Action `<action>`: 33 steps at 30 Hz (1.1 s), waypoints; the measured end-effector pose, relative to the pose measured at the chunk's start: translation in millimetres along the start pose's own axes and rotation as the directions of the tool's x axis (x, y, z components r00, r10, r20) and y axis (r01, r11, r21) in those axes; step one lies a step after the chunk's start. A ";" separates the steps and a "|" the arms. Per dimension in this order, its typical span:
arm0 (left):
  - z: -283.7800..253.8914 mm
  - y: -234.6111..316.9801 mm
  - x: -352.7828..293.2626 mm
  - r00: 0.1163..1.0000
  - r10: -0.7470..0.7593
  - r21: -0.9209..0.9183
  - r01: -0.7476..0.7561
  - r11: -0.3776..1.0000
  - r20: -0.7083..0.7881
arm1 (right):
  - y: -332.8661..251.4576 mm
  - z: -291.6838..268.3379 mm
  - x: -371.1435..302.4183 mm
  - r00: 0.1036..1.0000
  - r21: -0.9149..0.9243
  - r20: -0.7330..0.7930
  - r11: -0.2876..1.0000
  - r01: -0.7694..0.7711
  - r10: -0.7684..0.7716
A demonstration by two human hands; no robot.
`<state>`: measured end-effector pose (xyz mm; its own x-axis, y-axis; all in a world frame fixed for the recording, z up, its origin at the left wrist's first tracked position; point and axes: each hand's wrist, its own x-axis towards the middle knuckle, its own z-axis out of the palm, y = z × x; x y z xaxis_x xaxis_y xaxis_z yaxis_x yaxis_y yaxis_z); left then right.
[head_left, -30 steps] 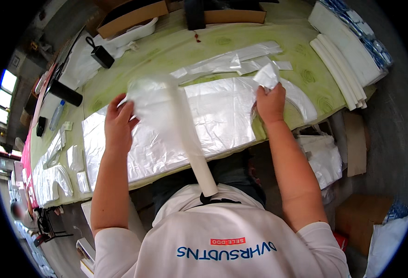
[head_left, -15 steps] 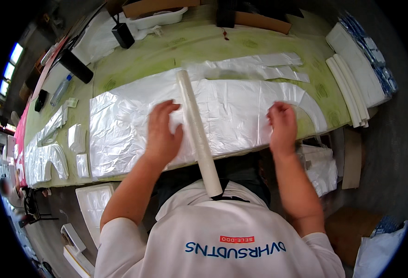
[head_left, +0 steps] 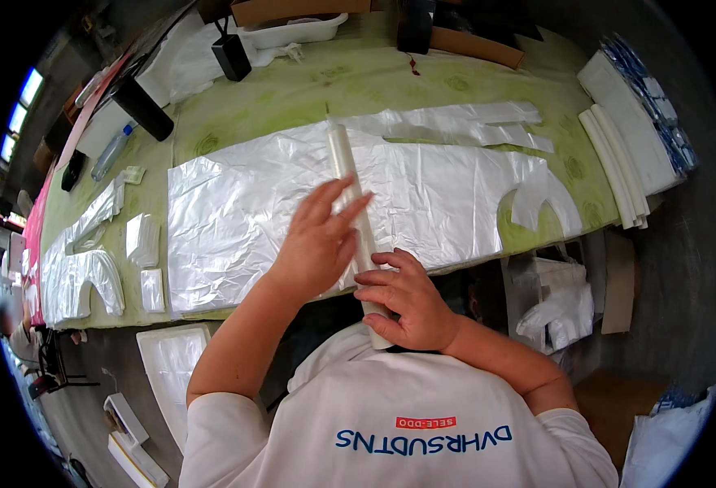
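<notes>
A long whitish tube-shaped roll [head_left: 343, 159] lies across a flat sheet of thin, shiny white plastic film [head_left: 236, 220]. Its near end overhangs the table edge and reaches my waist. My left hand [head_left: 321, 240] is over the middle of the roll, fingers spread and nothing gripped; whether they touch it I cannot tell. Lower down, my right hand [head_left: 415, 305] lays its spread fingers and thumb over the roll's near part without wrapping round it. At the film's right end, a loose flap [head_left: 529, 199] hangs into a curved cut-out.
Folded film pieces [head_left: 89, 281] and small white packets [head_left: 141, 240] lie at the left, near a bottle [head_left: 112, 153] and a black cylinder [head_left: 142, 110]. White rolls [head_left: 614, 167] rest at the right edge. An open box [head_left: 476, 45] stands at the back. White film [head_left: 565, 313] hangs below the table.
My right hand has come left from the film's right part onto the roll. My left hand has shifted right, over the roll. A film flap now lies in the curved cut-out.
</notes>
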<state>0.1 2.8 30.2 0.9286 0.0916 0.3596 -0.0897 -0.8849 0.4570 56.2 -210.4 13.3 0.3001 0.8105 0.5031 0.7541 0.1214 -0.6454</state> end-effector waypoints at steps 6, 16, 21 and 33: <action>1.3 -15.9 0.8 0.999 0.009 -0.064 -0.012 0.998 -0.046 | 26.6 -4.2 8.7 0.968 -0.183 -0.233 0.973 -0.140 0.095; -8.8 -31.2 -57.9 0.974 -0.224 -0.082 0.221 0.972 -0.031 | 83.0 12.8 100.2 0.945 -0.584 -0.011 0.765 -0.271 0.327; -8.2 -34.0 -59.8 0.968 -0.246 -0.084 0.242 0.967 -0.048 | 114.1 28.6 162.0 0.860 -0.705 -0.009 0.606 -0.367 0.510; -13.6 -27.8 -57.0 0.958 -0.283 -0.142 0.275 0.951 -0.043 | 239.1 -290.4 12.4 0.228 -0.443 -0.717 -0.178 -0.879 0.659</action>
<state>-55.2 28.4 8.0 0.8996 0.3581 0.2501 0.1190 -0.7518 0.6486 409.8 -337.8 32.2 0.9841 -0.1461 0.1012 -0.1391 -0.9876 -0.0732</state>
